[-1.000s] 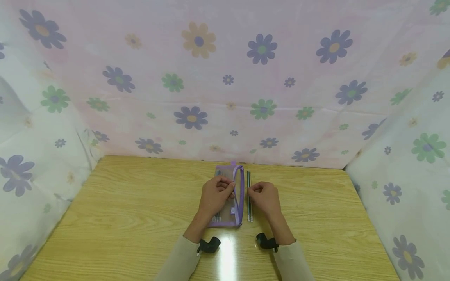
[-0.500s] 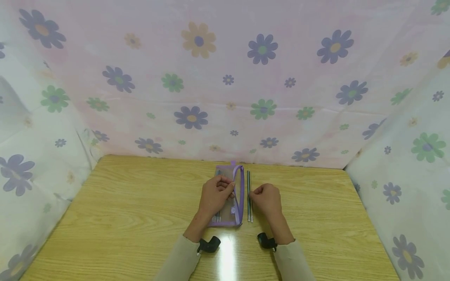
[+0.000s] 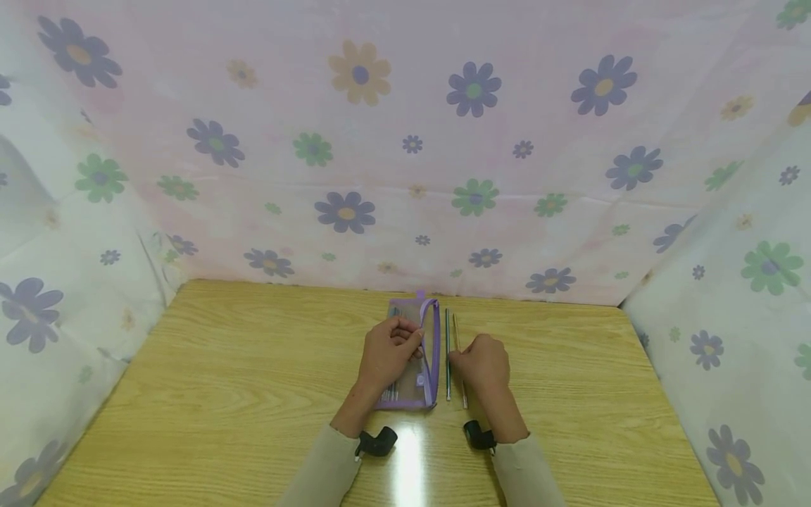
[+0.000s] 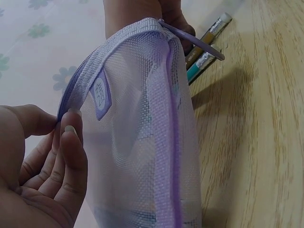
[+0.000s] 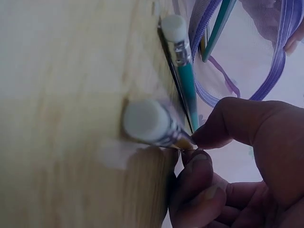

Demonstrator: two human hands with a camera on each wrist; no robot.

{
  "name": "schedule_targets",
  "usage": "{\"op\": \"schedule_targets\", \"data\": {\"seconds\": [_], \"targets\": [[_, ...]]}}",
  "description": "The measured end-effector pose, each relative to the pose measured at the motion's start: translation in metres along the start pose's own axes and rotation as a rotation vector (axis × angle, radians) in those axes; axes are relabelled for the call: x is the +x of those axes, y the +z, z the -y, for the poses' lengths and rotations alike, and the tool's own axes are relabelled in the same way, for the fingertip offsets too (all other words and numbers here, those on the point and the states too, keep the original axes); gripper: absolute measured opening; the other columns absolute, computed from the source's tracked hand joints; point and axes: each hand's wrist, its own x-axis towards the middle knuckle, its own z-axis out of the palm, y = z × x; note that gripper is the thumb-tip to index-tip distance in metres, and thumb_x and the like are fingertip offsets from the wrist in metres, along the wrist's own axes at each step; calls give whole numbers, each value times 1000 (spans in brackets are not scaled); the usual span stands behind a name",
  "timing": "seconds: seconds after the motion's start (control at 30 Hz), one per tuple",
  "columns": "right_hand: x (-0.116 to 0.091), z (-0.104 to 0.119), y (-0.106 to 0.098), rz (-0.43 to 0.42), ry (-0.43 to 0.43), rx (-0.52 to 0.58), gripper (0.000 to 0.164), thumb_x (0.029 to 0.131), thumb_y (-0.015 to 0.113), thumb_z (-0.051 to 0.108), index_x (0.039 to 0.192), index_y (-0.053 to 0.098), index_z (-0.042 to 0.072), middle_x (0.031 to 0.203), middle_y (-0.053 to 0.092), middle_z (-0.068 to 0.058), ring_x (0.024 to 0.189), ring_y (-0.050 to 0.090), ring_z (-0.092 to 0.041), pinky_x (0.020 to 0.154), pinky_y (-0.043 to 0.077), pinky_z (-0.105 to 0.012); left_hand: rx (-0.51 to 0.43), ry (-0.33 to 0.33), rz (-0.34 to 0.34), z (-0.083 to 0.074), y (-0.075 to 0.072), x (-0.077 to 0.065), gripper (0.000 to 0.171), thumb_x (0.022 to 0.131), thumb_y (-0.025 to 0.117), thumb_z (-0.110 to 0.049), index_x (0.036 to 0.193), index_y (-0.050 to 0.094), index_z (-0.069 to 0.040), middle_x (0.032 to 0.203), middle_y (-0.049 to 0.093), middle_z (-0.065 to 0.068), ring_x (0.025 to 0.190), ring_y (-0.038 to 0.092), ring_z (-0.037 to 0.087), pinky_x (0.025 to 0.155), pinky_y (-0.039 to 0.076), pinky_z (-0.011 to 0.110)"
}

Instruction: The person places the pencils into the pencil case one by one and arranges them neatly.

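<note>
My left hand (image 3: 391, 352) pinches the zipped edge of a lilac mesh pencil pouch (image 4: 164, 118) between thumb and fingertips, and its mouth gapes toward the right. To the right of the pouch, my right hand (image 3: 483, 360) pinches a gold pencil (image 3: 456, 331) with a white eraser (image 5: 147, 121) in thumb and forefinger. That pencil slants, its eraser end toward me. A teal pencil (image 3: 447, 327), also tipped with a white eraser, lies between the pouch and the right hand. Part of the pouch is hidden under the left hand.
Through the mesh several slim pencils (image 3: 394, 313) show inside the pouch. The wood-grain table (image 3: 253, 366) stretches out on both sides. Flower-printed cloth (image 3: 405, 176) hangs along the back and sides. Black wrist cameras (image 3: 378, 442) sit at both cuffs.
The right hand has shifted slightly toward me and right. The gold pencil has separated from the teal one, its near end swinging right. The left hand and pouch have stayed put.
</note>
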Motion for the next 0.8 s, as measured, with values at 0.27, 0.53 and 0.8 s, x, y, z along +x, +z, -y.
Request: {"op": "schedule_targets", "data": {"seconds": [0.27,0.53,0.8], "targets": [[1,-1,-3,39,-3,33,42,81,79,20,47,57,13,43,46,7,40,40,-10,37,29,-23,0,6,5,1,0,0,8,100,74,-7,102,72,0,84,73,10,67,74,22,62,65,31],[-1,0,-6,69,-74,143,35,83,79,17,53,63,10,47,52,4,44,45,-12,41,36,-23,4,16,7,0,0,-1,9,100,74,-8,103,72,0,85,73,10,66,74,20,61,65,34],[-3,6,-13,105,-106,212,23,84,77,12,63,69,7,53,56,2,48,48,-12,45,39,-23,1,2,13,1,-1,0,10,101,74,-11,103,72,-1,86,73,10,67,74,20,61,64,29]]}}
